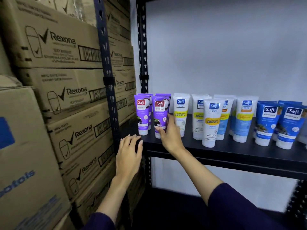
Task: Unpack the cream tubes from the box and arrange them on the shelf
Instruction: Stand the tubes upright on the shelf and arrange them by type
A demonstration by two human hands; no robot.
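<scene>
Cream tubes stand cap-down in rows on a black shelf (216,150). At its left end are purple Safi tubes; my right hand (169,136) grips the front right purple tube (160,112) low down, thumb in front and fingers behind. Another purple tube (142,113) stands just left of it. My left hand (128,153) hovers flat with fingers straight at the shelf's left front corner, holding nothing. White tubes with yellow bands (211,122) fill the middle and blue tubes (265,122) the right. No unpacking box is in view.
Stacked brown Rexona cartons (66,80) fill the rack to the left, behind a dark upright post (108,80). A white wall backs the shelf. A lower shelf level (182,205) lies dark beneath.
</scene>
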